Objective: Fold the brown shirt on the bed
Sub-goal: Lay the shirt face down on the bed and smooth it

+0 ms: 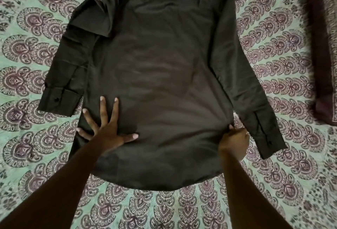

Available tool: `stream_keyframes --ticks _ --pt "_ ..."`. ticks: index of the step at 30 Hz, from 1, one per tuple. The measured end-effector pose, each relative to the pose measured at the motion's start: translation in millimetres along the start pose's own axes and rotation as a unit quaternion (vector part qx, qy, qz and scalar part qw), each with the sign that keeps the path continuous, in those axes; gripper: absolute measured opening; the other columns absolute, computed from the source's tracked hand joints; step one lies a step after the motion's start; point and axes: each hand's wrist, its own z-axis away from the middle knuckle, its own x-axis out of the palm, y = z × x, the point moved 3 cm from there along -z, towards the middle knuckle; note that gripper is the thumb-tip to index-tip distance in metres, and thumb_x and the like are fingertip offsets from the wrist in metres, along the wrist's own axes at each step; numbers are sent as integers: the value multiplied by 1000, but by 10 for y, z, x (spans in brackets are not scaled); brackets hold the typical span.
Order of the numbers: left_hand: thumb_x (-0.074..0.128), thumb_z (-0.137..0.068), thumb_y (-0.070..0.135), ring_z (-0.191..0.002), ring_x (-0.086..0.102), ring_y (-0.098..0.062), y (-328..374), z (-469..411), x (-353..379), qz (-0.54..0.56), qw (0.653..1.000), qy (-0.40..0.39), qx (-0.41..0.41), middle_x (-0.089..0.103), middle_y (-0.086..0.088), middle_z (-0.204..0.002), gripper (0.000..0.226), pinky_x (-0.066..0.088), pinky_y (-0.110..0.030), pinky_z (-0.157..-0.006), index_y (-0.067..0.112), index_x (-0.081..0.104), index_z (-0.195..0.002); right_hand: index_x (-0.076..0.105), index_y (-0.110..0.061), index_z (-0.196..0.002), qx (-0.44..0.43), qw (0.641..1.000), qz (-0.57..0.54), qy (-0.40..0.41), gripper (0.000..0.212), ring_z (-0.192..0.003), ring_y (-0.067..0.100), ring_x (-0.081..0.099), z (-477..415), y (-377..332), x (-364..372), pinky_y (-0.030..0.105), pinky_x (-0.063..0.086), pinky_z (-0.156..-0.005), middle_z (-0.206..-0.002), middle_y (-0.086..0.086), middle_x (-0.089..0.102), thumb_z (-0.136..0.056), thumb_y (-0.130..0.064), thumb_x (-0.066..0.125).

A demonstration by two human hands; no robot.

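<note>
brown shirt (160, 75) flat on bed (273, 75), long axis 12–6 | left hand (107, 130) splayed, pressing hem at 7 | right hand (234, 140) pinching side edge at 5, nearer right sleeve (255, 90)

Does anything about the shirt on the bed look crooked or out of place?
Yes. On the brown shirt, the left sleeve is bunched near the shoulder, with a flap of cloth folded over and deep creases. The right sleeve lies straight and smooth, so the two sides do not match. Nothing else stands out.
</note>
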Motion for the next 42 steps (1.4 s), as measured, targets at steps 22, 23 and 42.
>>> stream_keyframes --ticks 22,23,42 --pt "77 -38 90 -148 -39 -40 -144 148 127 -51 997 10 51 -51 19 -153 153 -4 -78 -115 64 -31 -143 13 -39 -165 -468 867 138 -100 72 -161 33 -4 1384 -335 462 61 18 -123 -176 0 -4 -103 -65 39" --pt "75 -36 92 -149 -37 -39 -192 189 174 -64 996 14 59 -50 17 -154 154 -3 -76 -117 63 -31 -144 11 -45 -164 -490 849 156 -123 72 -161 32 -5 1428 -304 536 63 17 -124 -175 -3 -5 -101 -68 37" --pt "76 -27 92 -149 -36 -40 -510 602 478 -101 993 20 65 -51 14 -155 163 3 -74 -118 60 -32 -145 10 -48 -163 -569 780 189 -180 77 -160 37 -13 2086 -15 569 66 7 -125 -174 3 -14 -97 -73 41"
